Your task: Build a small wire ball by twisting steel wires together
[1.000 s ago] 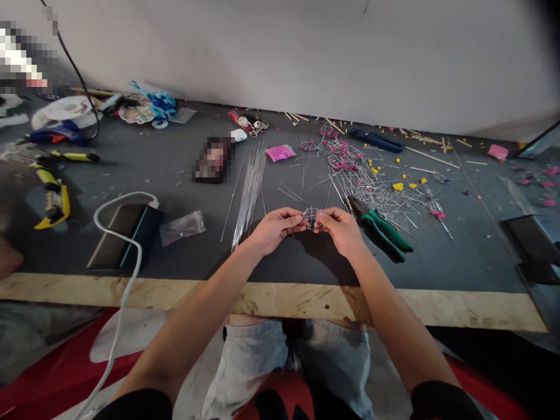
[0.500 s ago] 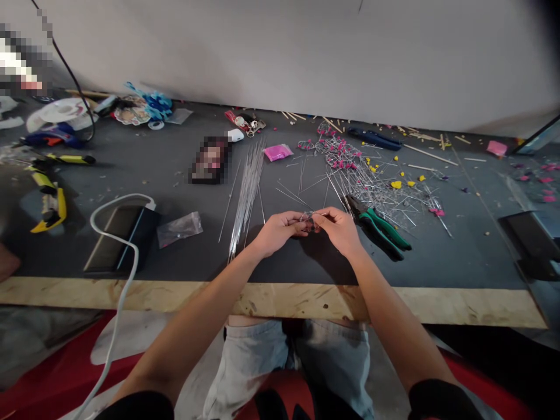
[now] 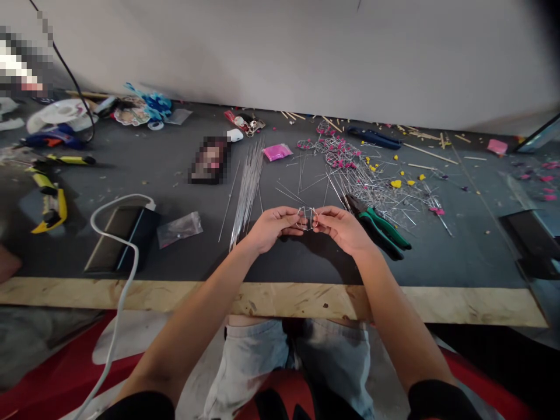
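Between my hands, above the dark tabletop, is a small bent-wire frame (image 3: 308, 218) with rounded loops. My left hand (image 3: 277, 226) pinches its left side between thumb and fingers. On the other side my right hand (image 3: 340, 227) pinches the right end in the same way. The fingertips cover parts of the wire. Just right of my right hand lie green-handled pliers (image 3: 380, 226), jaws toward the back. A bundle of straight wires (image 3: 247, 192) is left of and beyond my left hand.
A heap of wire pieces (image 3: 363, 175) with pink and yellow bits spreads at the back right. A pink packet (image 3: 277, 152) lies behind my hands. At left are a power bank (image 3: 122, 236) with a white cable, a clear bag (image 3: 180, 228) and a yellow cutter (image 3: 53, 209).
My hands have drawn slightly apart, and more of the wire frame shows between them. The pliers and wire bundle have stayed in place.
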Motion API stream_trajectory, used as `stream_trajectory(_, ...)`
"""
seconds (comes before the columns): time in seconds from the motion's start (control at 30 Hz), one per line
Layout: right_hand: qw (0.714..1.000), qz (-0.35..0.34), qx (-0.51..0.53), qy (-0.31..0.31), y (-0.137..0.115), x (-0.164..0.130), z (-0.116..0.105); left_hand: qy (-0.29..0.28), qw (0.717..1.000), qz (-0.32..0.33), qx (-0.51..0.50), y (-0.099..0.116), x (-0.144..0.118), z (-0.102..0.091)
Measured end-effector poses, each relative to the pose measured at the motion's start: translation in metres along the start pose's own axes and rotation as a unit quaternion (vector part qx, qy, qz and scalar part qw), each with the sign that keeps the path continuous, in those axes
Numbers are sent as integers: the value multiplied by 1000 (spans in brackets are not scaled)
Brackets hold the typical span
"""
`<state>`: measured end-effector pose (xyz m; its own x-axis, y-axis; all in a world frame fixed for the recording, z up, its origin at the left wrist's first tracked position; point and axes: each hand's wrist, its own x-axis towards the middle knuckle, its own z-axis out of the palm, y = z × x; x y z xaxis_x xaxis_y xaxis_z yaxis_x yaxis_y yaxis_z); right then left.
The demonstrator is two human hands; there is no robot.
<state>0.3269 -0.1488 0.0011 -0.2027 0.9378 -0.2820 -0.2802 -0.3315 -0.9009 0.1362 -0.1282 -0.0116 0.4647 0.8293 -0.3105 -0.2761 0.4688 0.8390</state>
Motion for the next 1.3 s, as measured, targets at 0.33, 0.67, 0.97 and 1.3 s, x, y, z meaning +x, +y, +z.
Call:
stream_trajectory(0.33,990,-92,-85,72,6,2,1,-1,999,3,33,0,-1,2)
stream_trajectory(0.67,969,-137,-170,112,5,0,3,-49,992,7,114,1,-5,5)
stream_trajectory(0.97,942,-173,-253,137,5,-4,9,-92,974,56,201,-2,-3,4)
stream_trajectory(1.3,958,-148,-213,117,6,-2,10,-57,973,85,205,-13,-3,11)
